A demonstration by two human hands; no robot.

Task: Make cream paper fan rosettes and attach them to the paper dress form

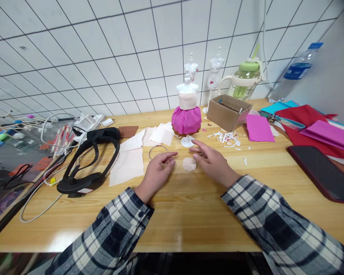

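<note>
While both hands lie low on the desk (189,214), a small pleated paper disc (189,164) rests flat on the wood between them. The left hand (157,170) sits just left of the disc, its fingers loosely curled and holding nothing, the fingertips (172,154) close to a thin wire ring (157,151) that lies on the desk just beyond them. The right hand (213,162) sits just right of the disc, open and flat, fingers stretched toward the disc's far side and gripping nothing; whether a fingertip touches the disc cannot be told. Directly behind the disc stands a small dress form (187,109) wearing a pale bodice and a magenta paper skirt, its round foot near the right hand's fingertips. Left of the disc lie pale paper sheets (130,160), and further left a black headset (88,160). Right of the dress form sit a cardboard box (228,111) and white paper scraps (227,138).
</note>
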